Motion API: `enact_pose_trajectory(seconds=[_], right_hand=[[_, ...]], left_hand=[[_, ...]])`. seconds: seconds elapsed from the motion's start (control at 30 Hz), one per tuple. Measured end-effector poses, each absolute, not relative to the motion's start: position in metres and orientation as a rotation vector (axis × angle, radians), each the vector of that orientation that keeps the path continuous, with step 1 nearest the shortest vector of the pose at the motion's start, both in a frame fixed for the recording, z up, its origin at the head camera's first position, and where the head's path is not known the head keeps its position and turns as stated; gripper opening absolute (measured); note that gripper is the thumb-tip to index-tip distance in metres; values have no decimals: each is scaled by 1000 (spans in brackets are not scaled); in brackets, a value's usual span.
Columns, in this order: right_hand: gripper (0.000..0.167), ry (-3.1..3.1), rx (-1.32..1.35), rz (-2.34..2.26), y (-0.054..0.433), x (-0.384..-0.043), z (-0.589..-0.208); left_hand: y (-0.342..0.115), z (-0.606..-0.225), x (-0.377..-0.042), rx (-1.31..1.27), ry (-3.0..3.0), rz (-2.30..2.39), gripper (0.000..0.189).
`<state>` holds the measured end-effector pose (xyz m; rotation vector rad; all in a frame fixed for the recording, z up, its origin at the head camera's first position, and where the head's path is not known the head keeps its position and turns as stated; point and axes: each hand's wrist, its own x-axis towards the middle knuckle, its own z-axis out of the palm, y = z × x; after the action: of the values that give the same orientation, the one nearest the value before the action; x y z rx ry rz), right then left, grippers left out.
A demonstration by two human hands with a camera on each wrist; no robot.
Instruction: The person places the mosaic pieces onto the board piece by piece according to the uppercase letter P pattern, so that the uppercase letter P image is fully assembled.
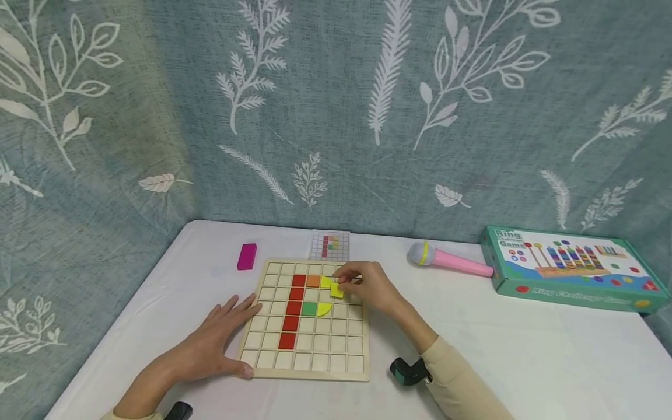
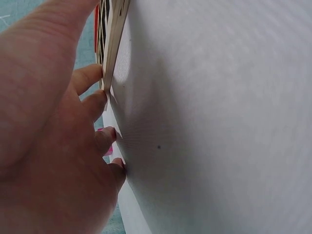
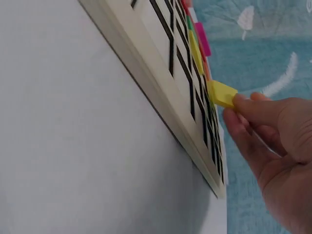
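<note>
A wooden grid board (image 1: pixel 304 374) lies on the table with a column of red square tiles (image 1: pixel 291 324). Beside the column sit an orange tile (image 1: pixel 313 281), a green tile (image 1: pixel 309 308) and a rounded yellow tile (image 1: pixel 324 309). My right hand (image 1: pixel 369 284) pinches a yellow tile (image 3: pixel 223 93) between thumb and fingers, just over the board's upper right part. Another yellow tile (image 1: pixel 326 282) shows partly behind it. My left hand (image 1: pixel 207 344) rests with spread fingers at the board's left edge, thumb by the lower left corner.
A pattern card (image 1: pixel 329 245) lies behind the board, and a magenta block (image 1: pixel 247 256) to its left. A pink toy microphone (image 1: pixel 455 262) and a green game box (image 1: pixel 574 268) stand at the right. A patterned curtain (image 1: pixel 336 116) hangs behind the table.
</note>
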<state>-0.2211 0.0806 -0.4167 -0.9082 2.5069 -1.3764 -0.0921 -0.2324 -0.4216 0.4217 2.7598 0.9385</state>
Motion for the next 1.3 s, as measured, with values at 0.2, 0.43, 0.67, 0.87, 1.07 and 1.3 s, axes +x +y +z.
enact_pose_trajectory(seconds=[0.2, 0.43, 0.67, 0.87, 1.07, 1.3], right_hand=[[16, 2481, -946, -1375, 70, -218, -420], [14, 2486, -985, -1313, 64, -216, -424], [12, 2519, -938, -1300, 63, -209, -426], [11, 2526, -937, -1291, 61, -209, -425], [12, 2499, -956, -1260, 63, -212, -419], [12, 2491, -976, -1212, 70, -210, -412]], left_hand=[[-231, -421, -93, 420, 2756, 945, 110], [-230, -424, -91, 411, 2751, 945, 110], [-230, -425, -91, 418, 2747, 927, 111], [-231, -419, -91, 422, 2750, 937, 111], [-229, -420, -93, 418, 2730, 942, 110], [-230, -422, -92, 399, 2750, 897, 111]])
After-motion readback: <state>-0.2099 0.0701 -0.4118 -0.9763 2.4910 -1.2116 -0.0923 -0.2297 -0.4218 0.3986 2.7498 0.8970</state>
